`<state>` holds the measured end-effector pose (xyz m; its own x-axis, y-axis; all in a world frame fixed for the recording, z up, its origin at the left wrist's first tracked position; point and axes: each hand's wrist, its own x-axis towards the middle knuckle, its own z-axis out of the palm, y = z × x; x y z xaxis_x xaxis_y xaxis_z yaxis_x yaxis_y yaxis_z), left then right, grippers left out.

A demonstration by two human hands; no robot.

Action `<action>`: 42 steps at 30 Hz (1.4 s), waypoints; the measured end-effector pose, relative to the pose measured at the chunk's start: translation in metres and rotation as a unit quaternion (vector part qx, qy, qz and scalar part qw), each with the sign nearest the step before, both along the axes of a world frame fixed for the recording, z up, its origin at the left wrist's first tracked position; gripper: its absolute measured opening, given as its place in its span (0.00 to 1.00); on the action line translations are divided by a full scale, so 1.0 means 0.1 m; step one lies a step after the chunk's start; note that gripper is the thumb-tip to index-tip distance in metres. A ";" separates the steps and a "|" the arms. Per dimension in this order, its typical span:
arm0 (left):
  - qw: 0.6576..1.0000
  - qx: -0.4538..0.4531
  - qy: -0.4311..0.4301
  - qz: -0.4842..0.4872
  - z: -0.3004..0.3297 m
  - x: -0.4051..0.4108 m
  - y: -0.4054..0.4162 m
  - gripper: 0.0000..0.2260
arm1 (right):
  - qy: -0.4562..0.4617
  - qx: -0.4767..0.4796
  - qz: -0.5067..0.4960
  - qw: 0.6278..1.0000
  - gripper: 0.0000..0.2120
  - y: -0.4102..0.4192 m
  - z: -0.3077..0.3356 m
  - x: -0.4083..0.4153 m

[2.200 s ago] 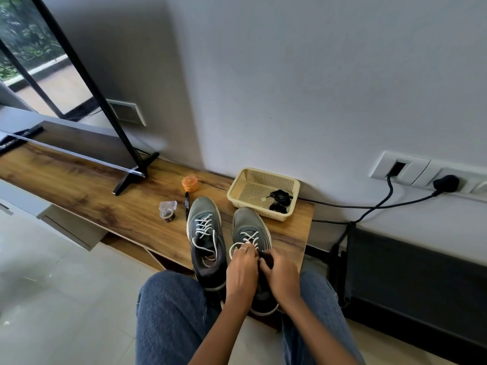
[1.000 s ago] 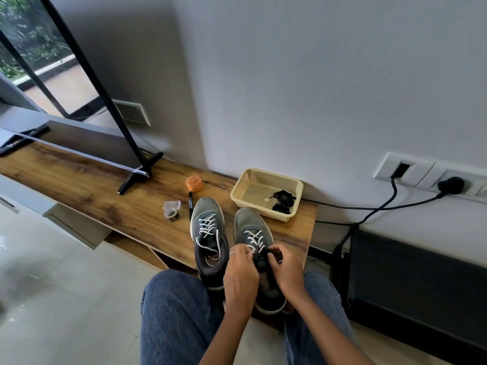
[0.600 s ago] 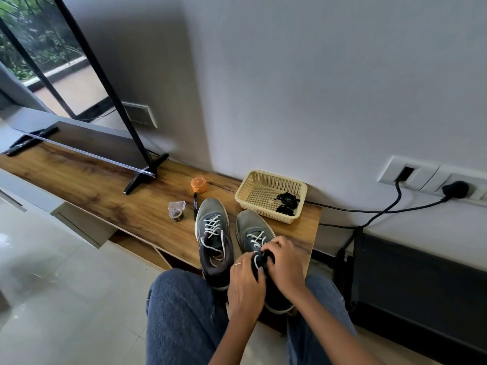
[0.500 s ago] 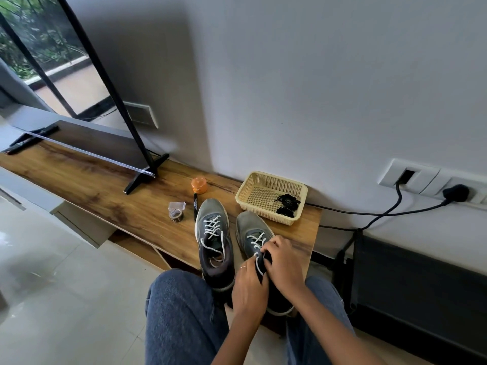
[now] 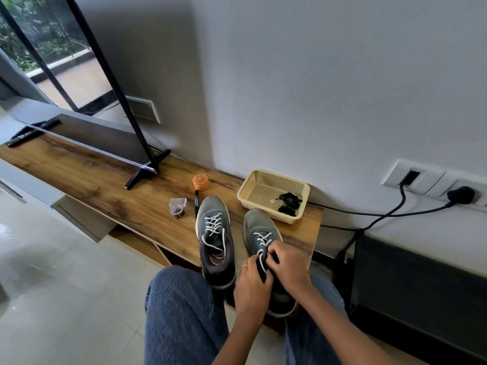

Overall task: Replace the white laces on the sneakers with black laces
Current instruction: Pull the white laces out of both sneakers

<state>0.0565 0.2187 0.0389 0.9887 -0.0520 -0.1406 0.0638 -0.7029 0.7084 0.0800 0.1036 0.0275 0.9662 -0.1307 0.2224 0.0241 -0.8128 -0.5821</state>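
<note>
My left hand [image 5: 251, 287] and right hand [image 5: 288, 264] are both curled in tight at the top eyelets of the right sneaker [image 5: 266, 254], fingers pinching its white lace [image 5: 262, 255], which runs up between the two hands. I judge the step as unthreading the top crossings, task barely begun: lower rows on this shoe are laced. Best way: loosen each crossing first, pull one end through one eyelet at a time, keep the other hand pinning the tongue so the shoe doesn't slide off the shelf edge. The left sneaker [image 5: 214, 238] sits just beside it, white lace [image 5: 214, 227] fully threaded with loose ends looped over the opening, untouched. The black laces [image 5: 288, 202] lie bundled in the cream plastic basket [image 5: 253, 189] behind the right sneaker, against the wall. Further left on the wooden shelf [image 5: 105, 191]: black marker [image 5: 196, 202], orange-lidded jar [image 5: 200, 182], small clear tape dispenser [image 5: 178, 206], TV stand foot [image 5: 147, 168]. Hidden: my fingertips, the exact eyelet being worked, and which lace end each hand has. The right sneaker's heel is under my wrists. Can't tell whether there is one black lace or two.
</note>
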 end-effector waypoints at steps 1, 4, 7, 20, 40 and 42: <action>1.000 -0.002 0.003 0.000 0.01 -0.01 -0.01 0.16 | 0.020 0.031 -0.011 0.999 0.04 0.00 0.00 -0.01; 1.000 0.004 0.011 -0.002 0.02 -0.03 -0.02 0.18 | 0.053 0.079 -0.030 0.995 0.03 0.00 0.01 -0.01; 1.000 0.011 0.006 -0.011 0.00 -0.03 -0.02 0.19 | 0.065 0.113 -0.039 0.991 0.04 -0.02 0.01 0.00; 0.993 -0.018 -0.107 0.045 -0.05 -0.10 0.00 0.16 | 0.114 0.273 -0.109 0.949 0.04 -0.13 0.10 0.01; 0.978 0.060 -0.187 0.067 -0.13 0.03 -0.01 0.09 | -0.050 0.071 -0.173 0.981 0.07 -0.12 0.21 -0.11; 0.978 0.053 -0.189 0.071 -0.15 0.02 -0.02 0.09 | -0.036 0.160 -0.238 0.957 0.08 -0.13 0.23 -0.11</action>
<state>0.0585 0.2169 0.0239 0.9672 0.0847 0.2394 -0.0864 -0.7768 0.6238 0.0688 0.0905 0.0504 0.7643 -0.6246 0.1605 -0.2552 -0.5216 -0.8141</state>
